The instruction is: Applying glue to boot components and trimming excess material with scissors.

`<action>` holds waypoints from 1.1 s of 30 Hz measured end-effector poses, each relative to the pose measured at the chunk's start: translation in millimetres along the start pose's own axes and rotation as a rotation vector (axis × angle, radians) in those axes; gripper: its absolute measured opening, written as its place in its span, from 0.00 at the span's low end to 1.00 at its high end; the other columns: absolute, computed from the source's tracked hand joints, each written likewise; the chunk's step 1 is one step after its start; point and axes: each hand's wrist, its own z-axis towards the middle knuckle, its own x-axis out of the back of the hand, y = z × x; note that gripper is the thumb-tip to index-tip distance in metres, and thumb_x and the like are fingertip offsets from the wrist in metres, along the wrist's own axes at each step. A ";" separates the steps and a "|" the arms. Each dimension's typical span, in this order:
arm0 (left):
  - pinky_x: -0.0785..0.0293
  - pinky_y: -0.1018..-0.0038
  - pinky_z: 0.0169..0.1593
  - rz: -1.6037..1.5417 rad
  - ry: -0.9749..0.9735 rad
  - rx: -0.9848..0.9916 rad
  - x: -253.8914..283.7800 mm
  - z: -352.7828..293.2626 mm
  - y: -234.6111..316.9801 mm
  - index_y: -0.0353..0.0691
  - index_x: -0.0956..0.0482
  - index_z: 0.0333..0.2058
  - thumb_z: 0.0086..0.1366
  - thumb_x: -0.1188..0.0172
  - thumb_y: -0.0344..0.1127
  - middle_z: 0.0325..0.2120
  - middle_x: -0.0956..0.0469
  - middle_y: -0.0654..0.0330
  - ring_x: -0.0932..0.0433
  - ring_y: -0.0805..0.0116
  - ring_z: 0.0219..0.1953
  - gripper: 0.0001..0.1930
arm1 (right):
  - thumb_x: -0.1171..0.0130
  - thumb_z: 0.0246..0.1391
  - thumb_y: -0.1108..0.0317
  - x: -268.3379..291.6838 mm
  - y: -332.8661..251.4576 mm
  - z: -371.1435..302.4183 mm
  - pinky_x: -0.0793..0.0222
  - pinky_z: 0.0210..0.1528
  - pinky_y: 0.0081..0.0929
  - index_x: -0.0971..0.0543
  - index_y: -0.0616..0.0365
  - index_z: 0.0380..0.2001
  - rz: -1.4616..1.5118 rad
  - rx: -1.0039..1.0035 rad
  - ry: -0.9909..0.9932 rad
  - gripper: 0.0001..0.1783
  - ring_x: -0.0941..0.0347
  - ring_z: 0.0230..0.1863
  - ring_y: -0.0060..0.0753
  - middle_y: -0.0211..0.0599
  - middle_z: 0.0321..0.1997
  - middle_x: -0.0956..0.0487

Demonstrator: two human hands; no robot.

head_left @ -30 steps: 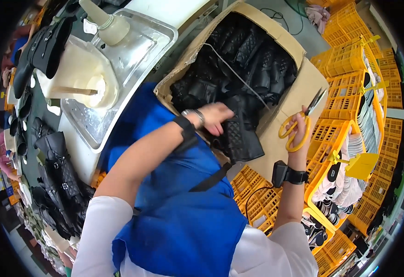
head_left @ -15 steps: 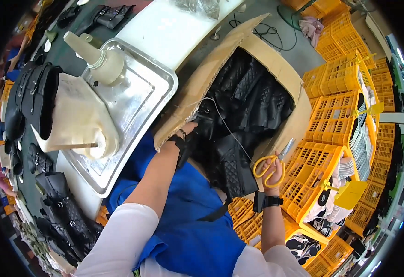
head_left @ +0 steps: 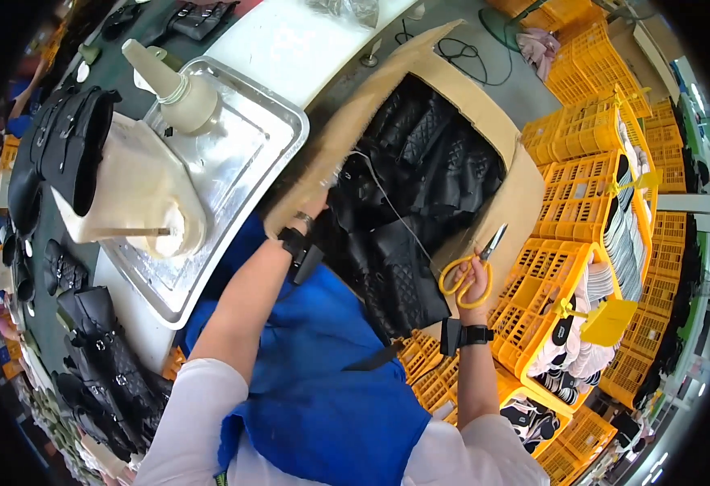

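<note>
Desk: What does the head camera give you over there?

Me: I see the person's bare right hand (head_left: 475,280) closed around the loops of metal-bladed scissors with yellow handles (head_left: 494,241), by the near right side of the box. The blades point up and away; whether they are fully together I can't make out.

Desk: Which box?

Me: An open brown cardboard box (head_left: 521,190), packed with black leather-look boots (head_left: 420,178), some with quilted shafts. They overlap so tightly that I can't count them, and the left part sinks into shadow. One quilted shaft (head_left: 412,279) lies at the near end, just left of the scissors. A thin pale cord (head_left: 404,220) slants across the boots; its lower end comes close to the yellow loops, but I can't tell if they touch.

Desk: And the left hand?

Me: The left hand (head_left: 315,204) is at the box's left side, against a blurred flap. Its fingers are out of my sight, so I can't say whether it is gripping or loose.

Desk: Anything else half hidden?

Me: To the left, a cloudy white plastic jug (head_left: 140,178) covers part of a shiny rectangular metal tray (head_left: 286,130), and a black buckled boot (head_left: 67,142) overlaps the jug's edge. To the right, stacked yellow plastic crates (head_left: 570,194) curve off toward the dark rim.
</note>
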 end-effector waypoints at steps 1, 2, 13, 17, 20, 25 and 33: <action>0.25 0.75 0.26 -0.009 0.021 0.052 6.9 -3.1 7.3 0.31 0.28 0.37 0.55 0.43 0.39 0.28 0.26 0.56 0.26 0.66 0.24 0.16 | 0.50 0.55 0.64 -2.3 -2.3 -1.2 0.36 0.24 0.18 0.35 0.54 0.50 -0.015 0.021 0.000 0.19 0.34 0.21 0.24 0.31 0.22 0.32; 0.25 0.75 0.25 -0.012 0.098 -0.092 10.1 -8.0 7.8 0.30 0.28 0.37 0.55 0.43 0.38 0.28 0.26 0.56 0.26 0.67 0.24 0.16 | 0.50 0.55 0.65 -5.0 -4.9 -3.1 0.36 0.24 0.18 0.36 0.54 0.51 -0.029 0.044 -0.001 0.20 0.34 0.20 0.23 0.30 0.22 0.32; 0.28 0.61 0.27 0.697 0.221 -1.059 33.5 -152.2 17.2 0.38 0.34 0.26 0.50 0.41 0.32 0.22 0.29 0.51 0.27 0.50 0.24 0.10 | 0.37 0.46 0.75 -49.8 3.9 -52.4 0.38 0.35 0.14 0.36 0.60 0.51 -0.799 0.302 -0.268 0.29 0.37 0.31 0.17 0.27 0.30 0.32; 0.30 0.64 0.27 0.822 0.115 -1.232 45.8 -203.6 38.8 0.39 0.35 0.23 0.49 0.39 0.30 0.24 0.31 0.55 0.27 0.53 0.25 0.11 | 0.39 0.47 0.77 -73.6 4.6 -82.9 0.36 0.38 0.16 0.36 0.61 0.51 -0.779 0.399 -0.380 0.27 0.34 0.35 0.17 0.29 0.35 0.30; 0.31 0.67 0.26 0.714 0.136 -1.286 74.5 -241.0 48.7 0.37 0.32 0.23 0.48 0.38 0.28 0.21 0.31 0.55 0.29 0.54 0.23 0.09 | 0.42 0.50 0.71 -79.6 0.7 -83.9 0.38 0.26 0.12 0.35 0.57 0.51 -0.735 0.411 -0.242 0.24 0.35 0.24 0.14 0.25 0.26 0.32; 0.26 0.76 0.31 -0.415 -0.077 -0.695 107.3 -275.1 48.9 0.34 0.27 0.36 0.58 0.43 0.31 0.28 0.23 0.61 0.23 0.72 0.29 0.09 | 0.45 0.52 0.61 -102.3 -20.3 -111.6 0.35 0.32 0.18 0.39 0.53 0.54 -0.336 0.245 -0.405 0.27 0.33 0.29 0.20 0.30 0.30 0.32; 0.27 0.80 0.35 -0.648 -0.228 -0.376 74.9 -269.8 13.0 0.37 0.29 0.41 0.59 0.41 0.40 0.33 0.25 0.65 0.26 0.79 0.34 0.16 | 0.46 0.44 0.33 -116.8 -42.6 -129.0 0.36 0.53 0.34 0.48 0.46 0.60 0.223 -0.067 -0.919 0.47 0.35 0.50 0.40 0.43 0.48 0.35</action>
